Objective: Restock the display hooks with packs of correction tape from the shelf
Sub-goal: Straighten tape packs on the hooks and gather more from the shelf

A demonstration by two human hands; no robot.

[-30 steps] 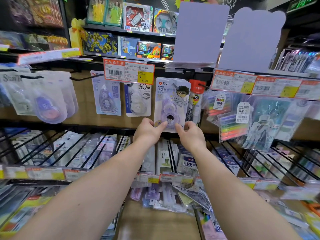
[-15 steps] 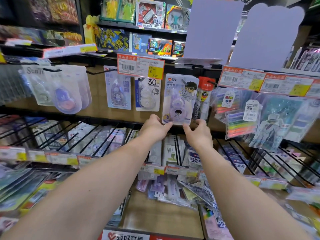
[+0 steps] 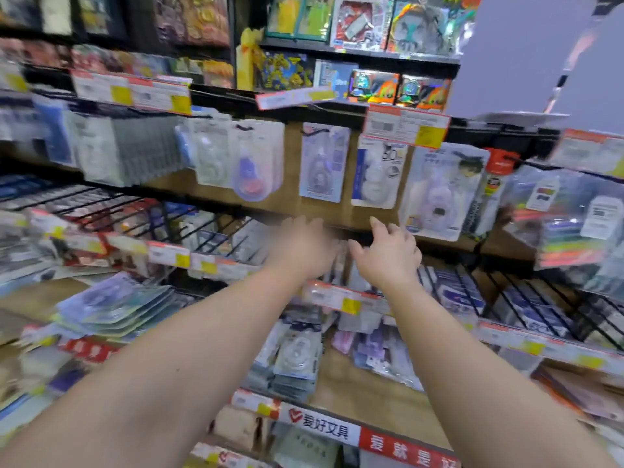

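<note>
Packs of correction tape hang on black hooks along the wooden back panel. A lilac pack with a cartoon figure point(image 3: 442, 194) hangs at the right; a white 30 m pack point(image 3: 380, 177) and a pale blue pack point(image 3: 324, 163) hang to its left. My left hand point(image 3: 305, 246) and my right hand point(image 3: 388, 251) float side by side below these packs, fingers loose, holding nothing. The left hand is blurred. Loose packs point(image 3: 297, 356) lie stacked on the wooden shelf below my arms.
Black wire dividers point(image 3: 216, 231) hold boxed stationery at mid height. Price labels point(image 3: 405, 125) front the hook rail. Another pile of flat packs point(image 3: 114, 305) lies at the left. Highlighter sets point(image 3: 570, 224) hang at the right. Toy boxes point(image 3: 361, 21) fill the top shelf.
Both hands have let go of the lilac cartoon pack, which now hangs on its hook, and have dropped down and left. The view has swung to the left and is blurred.
</note>
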